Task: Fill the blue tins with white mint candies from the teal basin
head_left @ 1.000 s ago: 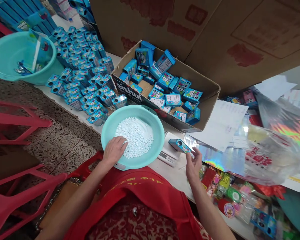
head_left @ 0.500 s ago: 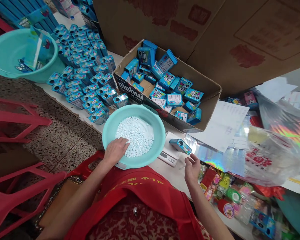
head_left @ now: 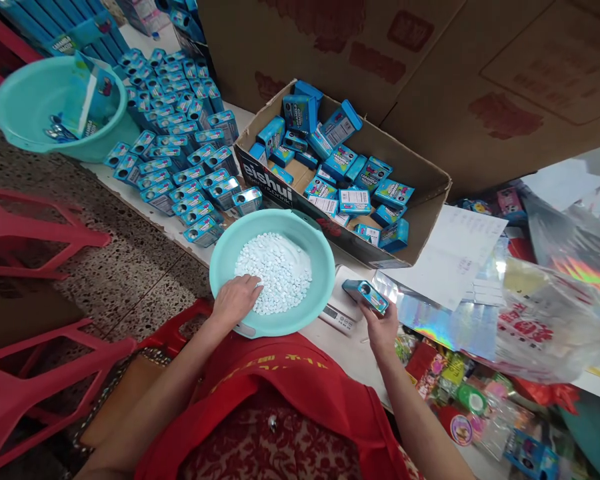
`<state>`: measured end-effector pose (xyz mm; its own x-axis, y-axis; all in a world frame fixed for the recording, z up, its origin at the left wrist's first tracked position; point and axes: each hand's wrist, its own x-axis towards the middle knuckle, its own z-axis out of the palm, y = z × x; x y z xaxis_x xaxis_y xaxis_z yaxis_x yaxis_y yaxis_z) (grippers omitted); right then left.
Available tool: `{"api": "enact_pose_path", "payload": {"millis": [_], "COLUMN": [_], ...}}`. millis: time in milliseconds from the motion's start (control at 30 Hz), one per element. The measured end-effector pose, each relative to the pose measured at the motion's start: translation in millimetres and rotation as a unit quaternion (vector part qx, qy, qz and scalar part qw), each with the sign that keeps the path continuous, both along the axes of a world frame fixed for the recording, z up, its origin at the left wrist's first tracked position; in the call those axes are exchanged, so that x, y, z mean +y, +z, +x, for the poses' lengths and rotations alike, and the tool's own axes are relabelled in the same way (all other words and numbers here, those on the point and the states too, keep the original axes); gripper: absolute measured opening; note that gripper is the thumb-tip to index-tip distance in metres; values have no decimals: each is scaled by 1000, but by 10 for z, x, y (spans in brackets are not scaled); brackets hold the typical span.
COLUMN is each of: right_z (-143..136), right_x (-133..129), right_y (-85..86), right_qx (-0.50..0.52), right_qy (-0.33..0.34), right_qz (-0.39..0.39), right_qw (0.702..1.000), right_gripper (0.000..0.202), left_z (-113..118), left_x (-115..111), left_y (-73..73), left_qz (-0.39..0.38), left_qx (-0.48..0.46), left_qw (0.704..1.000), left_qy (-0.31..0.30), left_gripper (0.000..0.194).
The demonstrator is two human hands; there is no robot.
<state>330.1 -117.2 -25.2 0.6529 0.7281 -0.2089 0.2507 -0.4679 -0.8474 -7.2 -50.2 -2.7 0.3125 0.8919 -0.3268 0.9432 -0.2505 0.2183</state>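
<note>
Small white candies (head_left: 280, 273) lie in a round turquoise basin (head_left: 322, 267) in front of me. My left hand (head_left: 237, 299) reaches over the basin's left side, its fingertips down among the candies; whether it pinches any is hidden. A small blue box (head_left: 373, 298) with a round hole in its top is at the white digital scale (head_left: 337, 319). My right hand (head_left: 381, 325) grips this box at its near right end, thumb on one side and fingers on the other.
Behind the basin stands a carton (head_left: 425, 230) of loose blue boxes. Upright blue boxes (head_left: 180, 147) crowd the table's left, beside another turquoise basin (head_left: 10, 127). Papers (head_left: 460, 247), plastic bags (head_left: 550, 327) and colourful packets (head_left: 460, 373) lie right; red stools (head_left: 40, 233) stand lower left.
My right hand has closed on the blue box at the scale, where before it was apart from it with open fingers. My left hand stays at the candies. The view has shifted slightly.
</note>
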Motion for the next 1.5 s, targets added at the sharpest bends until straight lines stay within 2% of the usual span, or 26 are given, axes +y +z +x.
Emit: {"api": "enact_pose_path", "payload": {"millis": [100,167,233,300,367,400,467,500,567,600,667,767,800,867,933,1033,1133,1200,1300,1400,1500], "right_z": [-29,-61,-134,-296,-565,-727,-1047,-1177,-1318,-1317,-1175,-744,-591,-342,-204,-193,-321,-430,-576,-661,-642], "right_x": [87,160,270,417,573,643,754,798,888,944,1103,1479,1637,1978,2313,2715,2958,3043,3092,3092,3082], "right_y": [253,459,630,733,770,771,759,753,760,778,840,925,926,868,752,556,406,338,274,241,250], "right_qx": [23,8,-20,-26,-9,-1,10,17,40,51,41,-53,-91,-141,-176,-226,-261,-266,-277,-294,-302], "right_qy": [3,-11,-36,-27,59,125,251,296,343,347,318,216,191,199,234,313,421,465,476,479,472], "right_qz": [-2,15,66,123,157,165,170,171,177,181,196,219,222,216,189,104,3,-34,-71,-122,-156], "right_qw": [1000,1000,997,992,986,978,953,940,922,919,927,950,952,945,937,917,869,844,832,818,814], "right_gripper": [52,50,50,48,44,41,35,34,40,46,52,42,41,42,40,39,42,40,36,39,38], "left_z": [4,18,69,171,300,357,410,394,268,167,-72,-377,-439,-497,-494,-452,-432,-427,-407,-368,-354], "left_x": [-15,-7,38,129,250,313,425,469,538,570,648,836,916,1087,1254,1473,1665,1778,1876,1852,1758], "left_y": [18,74,213,449,736,872,1079,1138,1174,1162,1111,1037,1015,963,894,786,708,663,561,398,241], "left_qz": [-20,-44,-58,-34,20,40,52,46,37,44,100,218,237,233,196,143,113,99,74,62,81], "left_qx": [-27,-94,-203,-320,-392,-402,-381,-364,-344,-342,-334,-253,-215,-150,-99,-38,5,23,44,57,61], "left_qw": [999,992,969,939,919,915,920,926,936,938,934,907,900,902,916,931,936,941,951,960,961], "left_qy": [30,78,128,123,40,-10,-77,-87,-60,-26,80,258,295,332,336,333,333,324,296,267,258], "left_gripper": [30,27,31,49,66,67,56,48,36,33,31,38,41,48,49,44,39,37,35,32,30]}}
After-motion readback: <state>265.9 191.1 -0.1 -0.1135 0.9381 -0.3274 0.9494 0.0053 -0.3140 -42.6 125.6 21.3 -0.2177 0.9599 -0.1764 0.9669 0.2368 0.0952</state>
